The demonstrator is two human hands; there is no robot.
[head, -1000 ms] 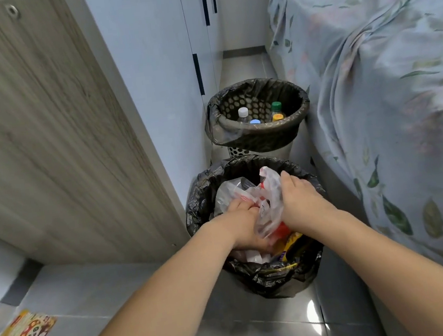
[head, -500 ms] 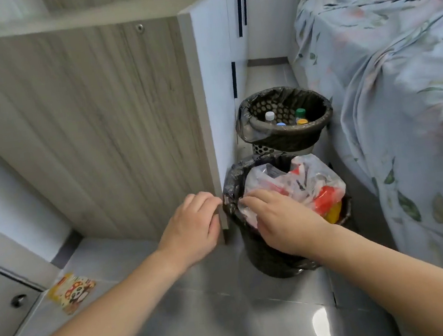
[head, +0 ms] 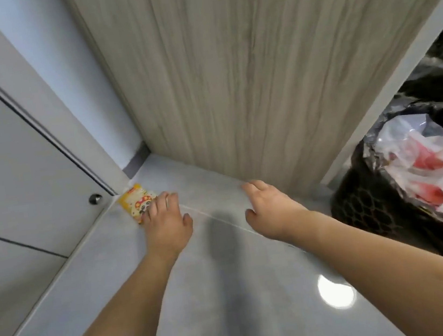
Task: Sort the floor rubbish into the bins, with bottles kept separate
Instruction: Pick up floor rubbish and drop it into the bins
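Yellow wrapper (head: pixel 135 203) with a cartoon print is seen lying flat on the grey tiled floor (head: pixel 231 293), in the far left corner beside a cupboard door (head: pixel 12 172). The left hand (head: pixel 166 226) is laid over its near right edge with fingers stretched out; no grip can be made out. The right hand (head: pixel 269 209) is held relaxed and empty above the floor, near a wooden panel (head: pixel 243 66). A black-lined bin (head: pixel 360 206), filled with plastic bags (head: pixel 426 169), is placed at the right.
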